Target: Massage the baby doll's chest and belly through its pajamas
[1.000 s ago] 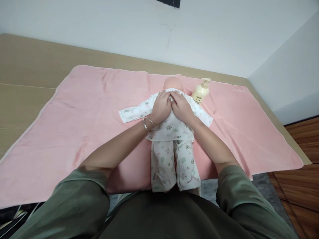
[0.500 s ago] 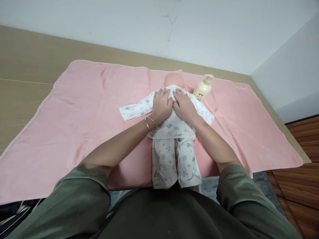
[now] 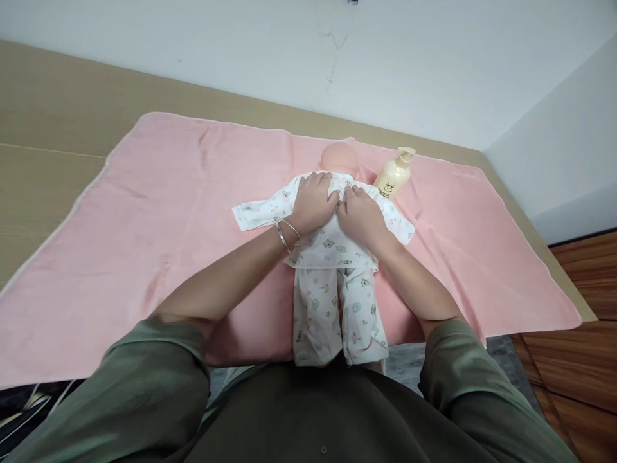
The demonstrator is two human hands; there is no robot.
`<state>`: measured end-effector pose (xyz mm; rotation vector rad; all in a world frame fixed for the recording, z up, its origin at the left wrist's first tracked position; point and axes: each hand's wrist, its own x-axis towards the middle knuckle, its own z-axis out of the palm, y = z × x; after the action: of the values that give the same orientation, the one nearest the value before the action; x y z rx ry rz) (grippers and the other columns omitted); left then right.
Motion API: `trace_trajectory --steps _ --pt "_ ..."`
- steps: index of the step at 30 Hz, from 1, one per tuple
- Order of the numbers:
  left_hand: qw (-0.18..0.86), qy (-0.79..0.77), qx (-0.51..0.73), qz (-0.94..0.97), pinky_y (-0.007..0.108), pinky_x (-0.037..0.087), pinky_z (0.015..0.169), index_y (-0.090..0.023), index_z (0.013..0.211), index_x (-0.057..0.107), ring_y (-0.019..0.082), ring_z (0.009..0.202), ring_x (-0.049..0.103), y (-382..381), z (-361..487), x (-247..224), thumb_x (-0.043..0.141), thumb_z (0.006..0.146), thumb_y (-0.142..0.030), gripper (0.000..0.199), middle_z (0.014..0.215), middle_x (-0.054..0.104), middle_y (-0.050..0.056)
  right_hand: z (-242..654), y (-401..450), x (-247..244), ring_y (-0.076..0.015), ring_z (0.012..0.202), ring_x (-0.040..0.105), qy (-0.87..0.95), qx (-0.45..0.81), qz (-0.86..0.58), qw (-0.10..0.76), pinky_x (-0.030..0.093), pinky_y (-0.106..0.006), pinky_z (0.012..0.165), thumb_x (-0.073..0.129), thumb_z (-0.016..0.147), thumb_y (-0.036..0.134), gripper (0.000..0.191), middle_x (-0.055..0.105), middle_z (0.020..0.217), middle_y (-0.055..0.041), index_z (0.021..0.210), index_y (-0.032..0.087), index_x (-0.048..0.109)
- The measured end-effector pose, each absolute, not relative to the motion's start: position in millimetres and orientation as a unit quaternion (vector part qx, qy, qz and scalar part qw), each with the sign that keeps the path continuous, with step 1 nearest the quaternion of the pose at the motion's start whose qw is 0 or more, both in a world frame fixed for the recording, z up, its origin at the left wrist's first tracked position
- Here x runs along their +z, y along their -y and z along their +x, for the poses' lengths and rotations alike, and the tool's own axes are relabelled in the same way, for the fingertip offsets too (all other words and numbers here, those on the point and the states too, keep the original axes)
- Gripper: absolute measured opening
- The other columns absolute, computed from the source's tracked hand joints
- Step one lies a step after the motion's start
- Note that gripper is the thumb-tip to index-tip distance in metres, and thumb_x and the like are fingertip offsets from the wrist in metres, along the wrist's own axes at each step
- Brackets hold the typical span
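2 bare hands are down on the doll (image 3: 329,247), side by side on the upper part of its shirt! The left hand (image 3: 314,202) lies open, palm down, fingers spread a little over the cloth, thumb reaching inward. Right beside it, the right hand (image 3: 362,215) is open too, its fingers more gently bent, pressed to the same shirt; neither is clenched or gripping. The thumbs come very close; whether they touch, I can't tell.

Over to the pump bottle (image 3: 394,175), just beyond the right sleeve: a dark, face-like drawing on the front, with small print beneath that's too tiny to read. It's glossy, pale yellow, round-shouldered, with a cream pump on top.

And the textures! Soft, creased pink blanket (image 3: 193,212), rounded corners, pale edging, spread across the wood-toned table (image 3: 53,96). The doll lies near its middle, smooth round head away from the person, trouser legs toward them, in thin white cloth with small printed figures. 2 slim, shiny bangles (image 3: 288,235) ring the left wrist.
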<state>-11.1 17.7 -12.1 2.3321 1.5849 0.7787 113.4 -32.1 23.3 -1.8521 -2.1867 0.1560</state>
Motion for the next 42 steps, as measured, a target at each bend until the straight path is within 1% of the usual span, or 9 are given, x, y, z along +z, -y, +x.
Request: trace_trajectory --steps 3,8,14,20,26,31,35,38,42 --pt "0.074 -0.545 0.264 0.792 0.053 0.031 0.122 0.003 0.14 0.05 0.038 0.142 0.044 -4 -3 -15 0.038 0.097 -0.023 0.051 0.146 0.053 0.027 126 18 22 -0.0348 0.136 0.053 0.756 0.093 -0.631 0.148 0.044 -0.052 0.112 0.033 0.1 0.025 0.044 0.062 0.14 -0.0223 0.13 0.006 0.059" --pt "0.058 -0.508 0.294 0.808 0.058 0.032 0.121 0.001 0.14 0.048 0.038 0.145 0.041 6 -1 -22 0.036 0.096 -0.019 0.05 0.15 0.049 0.028 139 -1 17 -0.0353 0.153 0.031 0.728 0.133 -0.654 0.158 0.029 -0.051 0.124 0.038 0.101 0.038 0.059 0.039 0.16 -0.0241 0.147 0.001 0.044" --pt "0.093 -0.519 0.259 0.809 0.053 0.042 0.114 -0.005 0.13 0.058 0.035 0.129 0.056 -21 -16 -14 0.042 0.092 -0.025 0.046 0.134 0.064 0.021 116 28 24 -0.0378 0.139 0.05 0.75 0.049 -0.648 0.128 0.038 -0.052 0.117 0.034 0.1 0.021 0.049 0.058 0.142 -0.0277 0.138 -0.005 0.051" --pt "0.038 -0.538 0.248 0.805 0.053 0.037 0.119 0.006 0.137 0.053 0.038 0.138 0.05 -9 -7 -15 0.038 0.097 -0.023 0.052 0.143 0.057 0.028 124 19 21 -0.0357 0.139 0.052 0.758 0.079 -0.63 0.146 0.042 -0.055 0.115 0.034 0.101 0.023 0.043 0.061 0.141 -0.0244 0.131 0.004 0.058" --pt "0.008 -0.505 0.253 0.825 0.05 0.036 0.122 0.006 0.13 0.059 0.035 0.141 0.051 13 0 -12 0.035 0.098 -0.017 0.047 0.141 0.06 0.029 143 -6 13 -0.03 0.154 0.032 0.741 0.14 -0.632 0.179 0.022 -0.05 0.128 0.044 0.099 0.035 0.059 0.041 0.161 -0.0202 0.149 0.004 0.043" --pt "0.043 -0.534 0.255 0.805 0.051 0.038 0.119 0.001 0.136 0.056 0.036 0.141 0.049 -2 -8 -12 0.041 0.095 -0.024 0.05 0.145 0.057 0.024 128 16 20 -0.0344 0.13 0.058 0.752 0.063 -0.633 0.173 0.044 -0.05 0.111 0.036 0.099 0.025 0.042 0.066 0.13 -0.0239 0.125 0.004 0.061" --pt "0.058 -0.539 0.256 0.801 0.056 0.033 0.121 0.001 0.141 0.051 0.038 0.142 0.046 -10 -8 -16 0.043 0.094 -0.024 0.054 0.149 0.054 0.024 119 28 22 -0.0344 0.117 0.064 0.758 0.008 -0.634 0.153 0.048 -0.049 0.104 0.031 0.097 0.017 0.038 0.071 0.114 -0.0248 0.108 0.005 0.066" --pt "0.037 -0.531 0.268 0.803 0.055 0.036 0.12 0.005 0.138 0.052 0.039 0.141 0.048 -3 -4 -18 0.039 0.097 -0.023 0.051 0.146 0.055 0.028 125 18 18 -0.0342 0.122 0.062 0.755 0.041 -0.632 0.167 0.047 -0.049 0.106 0.034 0.098 0.021 0.037 0.07 0.121 -0.024 0.11 0.007 0.066" --pt "-0.012 -0.491 0.282 0.824 0.053 0.04 0.118 0.003 0.13 0.059 0.035 0.136 0.056 10 0 -16 0.035 0.098 -0.018 0.046 0.137 0.063 0.027 139 -3 11 -0.0324 0.141 0.048 0.754 0.091 -0.621 0.192 0.036 -0.05 0.119 0.038 0.099 0.031 0.046 0.057 0.147 -0.0222 0.133 0.006 0.057"
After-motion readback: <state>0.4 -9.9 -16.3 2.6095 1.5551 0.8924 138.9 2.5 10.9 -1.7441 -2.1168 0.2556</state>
